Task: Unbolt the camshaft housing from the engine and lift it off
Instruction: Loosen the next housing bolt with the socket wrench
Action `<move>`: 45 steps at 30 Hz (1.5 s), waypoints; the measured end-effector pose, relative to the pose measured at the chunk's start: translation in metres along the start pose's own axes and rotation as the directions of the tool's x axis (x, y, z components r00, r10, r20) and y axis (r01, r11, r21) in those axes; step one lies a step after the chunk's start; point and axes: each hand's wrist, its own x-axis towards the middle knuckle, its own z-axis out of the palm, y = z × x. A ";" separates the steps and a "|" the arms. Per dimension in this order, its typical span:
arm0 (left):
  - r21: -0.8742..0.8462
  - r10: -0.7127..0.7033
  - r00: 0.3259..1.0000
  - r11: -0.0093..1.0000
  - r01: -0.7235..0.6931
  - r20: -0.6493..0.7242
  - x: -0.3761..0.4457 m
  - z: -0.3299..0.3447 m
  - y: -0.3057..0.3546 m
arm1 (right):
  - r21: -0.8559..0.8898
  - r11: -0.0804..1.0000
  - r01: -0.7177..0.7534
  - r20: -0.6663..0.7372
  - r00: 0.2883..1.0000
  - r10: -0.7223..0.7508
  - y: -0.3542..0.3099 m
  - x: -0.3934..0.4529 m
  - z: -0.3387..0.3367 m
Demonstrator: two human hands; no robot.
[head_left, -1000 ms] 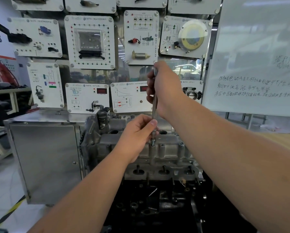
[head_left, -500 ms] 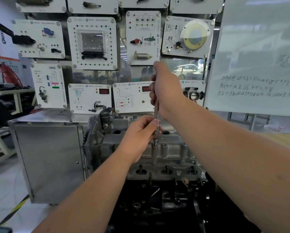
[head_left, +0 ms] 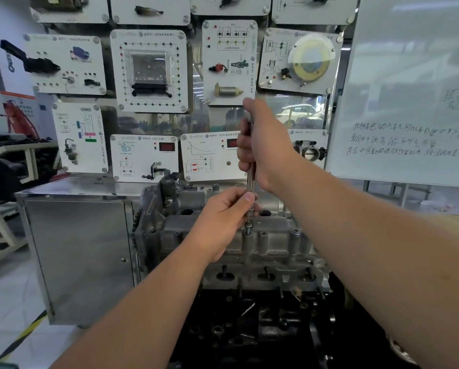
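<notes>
Grey cast housing (head_left: 265,243) sits on the engine (head_left: 249,315), in front of a steel cabinet (head_left: 76,257). An upright driver (head_left: 250,182) stands on a bolt (head_left: 248,230) at its top edge. The right hand (head_left: 263,145) grips the handle; the left hand (head_left: 223,222) pinches the shaft lower down.

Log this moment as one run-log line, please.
step: unbolting | right hand: grips driver top | left hand: steadies shaft | bolt: raised | camshaft housing: seated
</notes>
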 end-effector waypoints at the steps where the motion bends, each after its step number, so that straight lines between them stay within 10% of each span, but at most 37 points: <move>1: 0.002 0.010 1.000 1.000 -0.010 -0.007 0.001 0.001 0.000 | -0.019 1.000 0.010 -0.074 0.997 -0.011 0.001 -0.001 0.002; 7: 0.056 0.036 0.998 0.998 -0.034 -0.047 0.003 0.004 0.000 | 0.000 0.997 0.074 -0.216 0.974 -0.073 0.001 0.001 0.010; 15: 0.048 0.007 1.000 0.999 -0.008 0.019 -0.002 -0.003 -0.003 | 0.083 0.996 -0.022 0.036 0.999 0.019 -0.002 0.001 -0.005; 25: 0.040 0.035 0.999 0.999 -0.035 -0.004 0.005 0.001 -0.005 | -0.054 0.996 0.068 -0.126 0.989 -0.074 0.004 0.000 0.012; 31: 0.040 0.000 1.000 0.999 -0.001 0.025 0.001 -0.004 -0.003 | 0.068 0.998 -0.014 0.111 0.994 0.007 0.002 0.000 -0.003; 39: -0.057 -0.003 0.998 0.998 -0.001 -0.064 0.005 0.002 0.001 | 0.007 0.996 0.094 -0.151 0.984 -0.092 0.005 -0.002 0.005; 45: -0.060 -0.028 0.997 0.998 0.032 0.065 0.003 -0.005 0.003 | 0.140 0.987 -0.077 0.224 0.974 0.044 -0.003 0.001 -0.011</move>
